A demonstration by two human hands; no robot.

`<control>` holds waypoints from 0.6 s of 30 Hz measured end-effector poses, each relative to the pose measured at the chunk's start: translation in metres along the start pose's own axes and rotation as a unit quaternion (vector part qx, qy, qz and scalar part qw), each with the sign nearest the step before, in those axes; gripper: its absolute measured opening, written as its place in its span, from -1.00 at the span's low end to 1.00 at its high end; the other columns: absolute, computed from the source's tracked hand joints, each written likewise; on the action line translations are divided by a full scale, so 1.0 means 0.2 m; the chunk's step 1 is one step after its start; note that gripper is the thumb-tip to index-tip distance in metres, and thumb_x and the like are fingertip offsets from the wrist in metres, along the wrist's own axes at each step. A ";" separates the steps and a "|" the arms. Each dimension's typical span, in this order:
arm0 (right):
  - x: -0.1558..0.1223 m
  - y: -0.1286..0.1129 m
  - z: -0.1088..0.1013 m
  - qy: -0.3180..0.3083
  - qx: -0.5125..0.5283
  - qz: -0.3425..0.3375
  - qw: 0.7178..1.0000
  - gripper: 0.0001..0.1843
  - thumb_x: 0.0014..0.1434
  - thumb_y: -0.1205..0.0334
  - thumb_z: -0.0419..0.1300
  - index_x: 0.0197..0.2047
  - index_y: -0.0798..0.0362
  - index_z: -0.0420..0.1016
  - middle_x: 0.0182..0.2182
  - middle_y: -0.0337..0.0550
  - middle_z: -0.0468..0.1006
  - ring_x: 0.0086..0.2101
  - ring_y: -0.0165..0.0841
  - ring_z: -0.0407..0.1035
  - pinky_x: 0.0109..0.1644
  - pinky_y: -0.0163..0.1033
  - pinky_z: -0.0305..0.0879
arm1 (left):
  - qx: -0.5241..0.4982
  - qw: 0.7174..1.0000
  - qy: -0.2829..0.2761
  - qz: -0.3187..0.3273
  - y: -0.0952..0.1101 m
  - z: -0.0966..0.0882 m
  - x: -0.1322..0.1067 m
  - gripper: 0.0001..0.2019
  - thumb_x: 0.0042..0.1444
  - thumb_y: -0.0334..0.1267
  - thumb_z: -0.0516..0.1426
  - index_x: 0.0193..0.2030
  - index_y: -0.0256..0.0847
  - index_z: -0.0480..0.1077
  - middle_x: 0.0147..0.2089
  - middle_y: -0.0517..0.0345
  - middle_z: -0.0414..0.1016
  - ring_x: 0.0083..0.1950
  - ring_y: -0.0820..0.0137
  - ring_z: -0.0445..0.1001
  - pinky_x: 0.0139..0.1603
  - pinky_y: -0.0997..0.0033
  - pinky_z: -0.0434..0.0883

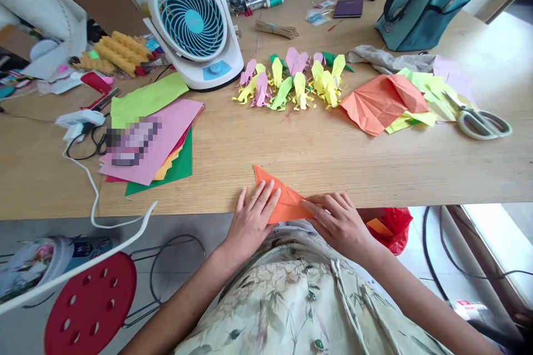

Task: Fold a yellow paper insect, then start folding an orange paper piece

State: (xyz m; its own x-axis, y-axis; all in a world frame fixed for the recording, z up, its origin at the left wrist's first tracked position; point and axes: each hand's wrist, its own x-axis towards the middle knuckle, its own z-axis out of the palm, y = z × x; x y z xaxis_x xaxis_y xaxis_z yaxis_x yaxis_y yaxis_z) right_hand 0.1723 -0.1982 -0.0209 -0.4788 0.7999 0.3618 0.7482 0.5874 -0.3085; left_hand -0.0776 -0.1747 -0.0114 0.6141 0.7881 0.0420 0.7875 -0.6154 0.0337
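Observation:
An orange sheet of paper [287,206], folded into a triangle, lies at the front edge of the wooden table [233,144]. My left hand [255,213] rests flat on its left part with fingers stretched out. At the paper's right corner, my right hand [339,219] pinches the edge between thumb and fingers. Beyond them stands a row of folded paper shapes [300,89] in yellow, pink and green. To the right lies a creased orange-red paper [375,102] on top of light green and yellow sheets [435,91].
Scissors [483,122] lie at the right. A white fan [194,28] stands at the back left, near a stack of coloured paper [179,127] with a blurred-out object on it. A teal bag [420,5] is at the back right. Below are a red stool [91,310] and a red plastic bag [393,233].

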 end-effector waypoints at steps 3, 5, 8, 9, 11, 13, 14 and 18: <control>-0.01 -0.04 0.01 0.034 0.016 -0.038 0.999 -0.65 0.30 0.39 0.08 0.10 0.01 0.48 -0.17 -0.05 0.56 -0.27 -0.31 0.35 -0.19 -0.16 0.24 | -0.032 0.999 0.043 0.009 -0.01 0.02 -0.03 -0.48 0.26 -0.34 0.04 0.37 -0.19 0.20 0.40 -0.11 0.22 0.44 0.16 0.15 0.42 -0.11 0.04; 0.02 -0.06 -0.01 0.052 0.033 -0.057 0.997 -0.70 0.29 0.40 0.09 0.02 0.01 0.51 -0.21 -0.07 0.55 -0.30 -0.33 0.34 -0.21 -0.18 0.24 | -0.064 0.995 0.075 0.014 -0.01 0.01 -0.04 -0.50 0.22 -0.43 0.02 0.31 -0.17 0.30 0.34 -0.07 0.32 0.40 0.18 0.22 0.41 -0.08 0.09; 0.11 -0.10 -0.09 0.075 0.063 -0.073 0.993 -0.78 0.28 0.39 0.11 -0.07 0.00 0.50 -0.19 -0.07 0.56 -0.27 -0.32 0.38 -0.19 -0.17 0.28 | -0.153 0.980 0.125 0.003 -0.02 -0.05 -0.03 -0.50 0.18 -0.50 -0.01 0.23 -0.13 0.39 0.24 0.00 0.46 0.31 0.24 0.36 0.35 0.02 0.23; 0.15 -0.11 -0.13 0.088 0.085 -0.081 0.989 -0.79 0.28 0.38 0.13 -0.05 -0.01 0.48 -0.17 -0.07 0.57 -0.24 -0.31 0.41 -0.17 -0.16 0.30 | -0.203 0.969 0.141 -0.011 -0.02 -0.08 -0.02 -0.51 0.19 -0.49 -0.02 0.21 -0.12 0.41 0.20 0.01 0.49 0.26 0.26 0.41 0.31 0.07 0.28; 0.26 -0.11 -0.20 0.129 0.157 -0.087 0.975 -0.68 0.27 0.32 0.18 0.09 -0.04 0.36 -0.11 -0.07 0.57 -0.15 -0.28 0.45 -0.11 -0.12 0.35 | -0.324 0.926 0.181 -0.065 -0.03 -0.14 0.03 -0.61 0.25 -0.41 0.00 0.14 -0.15 0.47 0.12 0.03 0.56 0.15 0.27 0.49 0.21 0.18 0.38; 0.37 -0.09 -0.26 0.199 0.232 -0.045 0.951 -0.50 0.23 0.25 0.24 0.20 -0.04 0.22 -0.01 0.00 0.53 -0.06 -0.24 0.44 -0.05 -0.09 0.39 | -0.443 0.858 0.216 -0.146 -0.05 -0.19 0.10 -0.73 0.27 -0.26 0.06 -0.03 -0.23 0.55 -0.01 0.02 0.62 0.03 0.24 0.56 0.08 0.26 0.46; 0.42 -0.07 -0.28 0.220 0.263 -0.015 0.939 -0.45 0.22 0.20 0.26 0.23 -0.04 0.18 0.04 0.03 0.50 -0.02 -0.23 0.43 -0.02 -0.08 0.39 | -0.502 0.813 0.231 -0.185 -0.05 -0.21 0.14 -0.75 0.26 -0.19 0.11 -0.13 -0.26 0.56 -0.09 0.03 0.64 -0.03 0.22 0.57 0.02 0.28 0.49; 0.59 0.04 -0.23 0.123 0.386 0.095 0.909 -0.38 0.21 -0.02 0.24 0.26 0.00 0.19 0.12 0.07 0.46 0.10 -0.20 0.37 0.09 -0.05 0.35 | -0.739 0.577 0.258 -0.233 -0.08 -0.26 0.34 -0.72 0.11 -0.07 0.25 -0.21 -0.26 0.49 -0.16 0.08 0.63 -0.08 0.26 0.58 -0.09 0.31 0.52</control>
State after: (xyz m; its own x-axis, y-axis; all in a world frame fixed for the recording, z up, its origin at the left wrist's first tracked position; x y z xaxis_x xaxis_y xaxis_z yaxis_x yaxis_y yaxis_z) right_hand 0.1431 -0.1038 0.0594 -0.1868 0.9000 0.3938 0.2158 0.4286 -0.8773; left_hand -0.0513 -0.1127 0.0420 -0.0435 0.9983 -0.0376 -0.2779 0.0240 0.9603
